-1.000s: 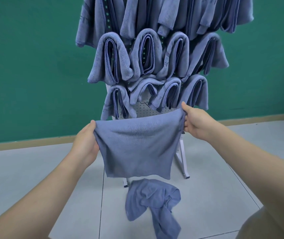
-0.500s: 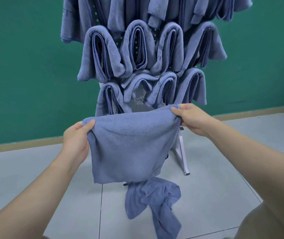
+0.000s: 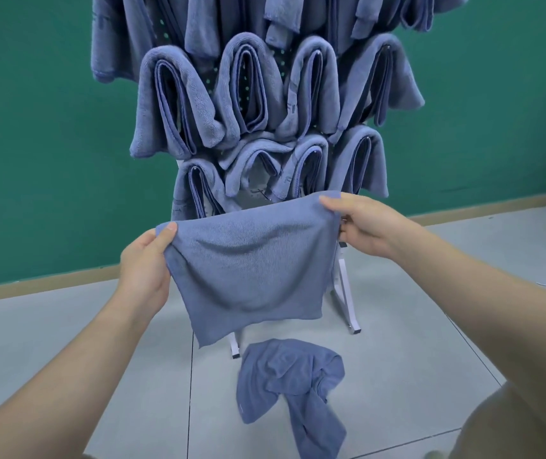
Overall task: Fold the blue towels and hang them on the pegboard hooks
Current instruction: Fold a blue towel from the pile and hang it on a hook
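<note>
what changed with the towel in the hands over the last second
The left hand dropped lower than the right hand, so the held towel now hangs tilted. Both hands keep their grip on its top corners. The crumpled towel on the floor hasn't moved.

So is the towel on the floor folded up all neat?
No, the towel on the floor lies crumpled in a loose heap below the towel held by the two hands.
</note>
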`<state>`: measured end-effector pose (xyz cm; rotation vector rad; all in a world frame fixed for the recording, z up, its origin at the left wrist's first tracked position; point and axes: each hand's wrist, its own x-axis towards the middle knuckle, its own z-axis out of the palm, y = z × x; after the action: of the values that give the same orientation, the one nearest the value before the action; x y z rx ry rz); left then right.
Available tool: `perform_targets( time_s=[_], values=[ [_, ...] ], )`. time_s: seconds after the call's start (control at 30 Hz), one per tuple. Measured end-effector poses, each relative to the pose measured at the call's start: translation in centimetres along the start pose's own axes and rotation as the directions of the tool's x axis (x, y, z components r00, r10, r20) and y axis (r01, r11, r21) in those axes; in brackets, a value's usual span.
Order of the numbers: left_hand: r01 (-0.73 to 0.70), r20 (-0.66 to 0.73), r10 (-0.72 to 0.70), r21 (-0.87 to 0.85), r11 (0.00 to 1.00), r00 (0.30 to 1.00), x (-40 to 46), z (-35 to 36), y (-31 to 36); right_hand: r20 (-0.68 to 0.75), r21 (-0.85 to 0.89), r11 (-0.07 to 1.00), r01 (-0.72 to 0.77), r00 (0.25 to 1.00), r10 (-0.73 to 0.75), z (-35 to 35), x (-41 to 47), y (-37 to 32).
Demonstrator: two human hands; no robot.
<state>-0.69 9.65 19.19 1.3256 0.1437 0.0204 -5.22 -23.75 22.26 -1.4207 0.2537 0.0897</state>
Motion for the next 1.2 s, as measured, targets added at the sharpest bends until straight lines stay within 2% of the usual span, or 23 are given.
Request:
perform_targets(
  time_s=[0.13,0.27,0.37,0.53,0.77,1.03,1.2],
  values=[
    [-0.018,0.000,0.018,0.011,1.000,1.000,0.1,-0.1,0.1,-0.046,-0.254,0.953,0.167,0.982,-0.184,-0.3,0.3,0.1],
    [-0.067,-0.035,0.068,0.028,0.997,0.997,0.0,0.0,0.2,-0.147,-0.388,0.900,0.198,0.951,-0.272,-0.7,0.7,-0.2],
    [-0.118,-0.064,0.122,0.058,0.991,0.991,0.0,0.0,0.2,-0.185,-0.362,0.914,0.184,0.947,-0.264,-0.8,0.9,-0.6],
    [-0.198,-0.110,0.211,0.118,0.973,0.971,0.1,-0.1,0.4,-0.158,-0.331,0.925,0.185,0.956,-0.247,-0.7,0.6,-0.6],
    [-0.254,-0.129,0.268,0.116,0.960,0.955,0.1,0.0,0.8,-0.183,-0.286,0.938,0.195,0.950,-0.254,-1.4,0.5,-0.7],
    [-0.410,-0.121,0.434,0.181,0.894,0.893,-0.6,0.3,1.8,-0.161,-0.191,0.941,0.279,0.937,-0.310,-1.4,0.0,-1.2],
    [-0.430,-0.139,0.457,0.187,0.883,0.879,-0.9,0.7,2.0,-0.143,-0.212,0.922,0.325,0.923,-0.358,-1.5,-0.6,-1.8]
  ],
)
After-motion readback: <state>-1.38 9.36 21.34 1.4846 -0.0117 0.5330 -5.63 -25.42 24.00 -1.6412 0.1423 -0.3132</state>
